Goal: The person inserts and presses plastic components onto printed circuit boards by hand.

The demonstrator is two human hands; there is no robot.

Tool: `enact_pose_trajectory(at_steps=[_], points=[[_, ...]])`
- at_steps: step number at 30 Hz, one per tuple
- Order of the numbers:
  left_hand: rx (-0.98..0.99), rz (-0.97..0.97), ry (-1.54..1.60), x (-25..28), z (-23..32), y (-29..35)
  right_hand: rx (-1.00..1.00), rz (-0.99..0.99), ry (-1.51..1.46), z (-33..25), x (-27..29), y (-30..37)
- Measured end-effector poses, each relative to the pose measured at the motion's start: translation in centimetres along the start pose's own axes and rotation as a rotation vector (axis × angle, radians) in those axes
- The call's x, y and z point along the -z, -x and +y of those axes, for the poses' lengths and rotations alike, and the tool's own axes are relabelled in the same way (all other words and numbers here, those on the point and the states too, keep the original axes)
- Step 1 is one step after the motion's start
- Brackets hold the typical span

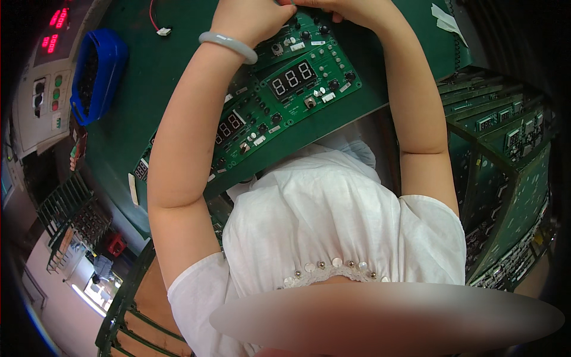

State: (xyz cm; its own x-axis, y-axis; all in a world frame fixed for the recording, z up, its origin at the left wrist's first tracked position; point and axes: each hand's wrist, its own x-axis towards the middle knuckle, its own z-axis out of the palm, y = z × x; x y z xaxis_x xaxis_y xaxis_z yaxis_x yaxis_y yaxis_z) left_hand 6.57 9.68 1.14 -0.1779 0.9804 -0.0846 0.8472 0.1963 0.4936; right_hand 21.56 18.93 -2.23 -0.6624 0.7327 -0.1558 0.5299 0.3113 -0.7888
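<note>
My left hand [253, 19], below which a pale bangle [229, 43] circles the wrist, is at the top edge of the head view. My right hand [364, 13] meets it there, fingertips close together. The fingers of both look pinched, but the edge cuts them off and I cannot make out what they hold. Just under the hands lies a green circuit board [291, 52] with black buttons. Nearer me is another circuit board [324, 102] with a three-digit display, overlapping others. My left forearm hides part of a further circuit board [253, 132] with a similar display.
The boards lie on a green tabletop [178, 65]. At left stand a blue bin [113, 71] of small dark parts and an instrument panel [44, 107] with red digits. A red wire ends in a white connector [163, 31]. At right a rack [505, 160] holds several boards.
</note>
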Motion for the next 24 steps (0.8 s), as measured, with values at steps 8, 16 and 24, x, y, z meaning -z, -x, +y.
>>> enact_pose_trajectory(at_steps=[8,16,24], points=[[0.243,-0.042,0.404,-0.7,-3.2,-0.1,-0.165,0.043,-0.145,-0.8,0.5,-0.3],[0.374,-0.278,2.258,1.9,-5.4,9.6,-0.169,0.089,-0.171,0.0,0.2,-0.5],[0.297,-0.084,2.16,0.9,-4.0,16.3,0.071,0.06,-0.248,3.1,0.4,-0.8]])
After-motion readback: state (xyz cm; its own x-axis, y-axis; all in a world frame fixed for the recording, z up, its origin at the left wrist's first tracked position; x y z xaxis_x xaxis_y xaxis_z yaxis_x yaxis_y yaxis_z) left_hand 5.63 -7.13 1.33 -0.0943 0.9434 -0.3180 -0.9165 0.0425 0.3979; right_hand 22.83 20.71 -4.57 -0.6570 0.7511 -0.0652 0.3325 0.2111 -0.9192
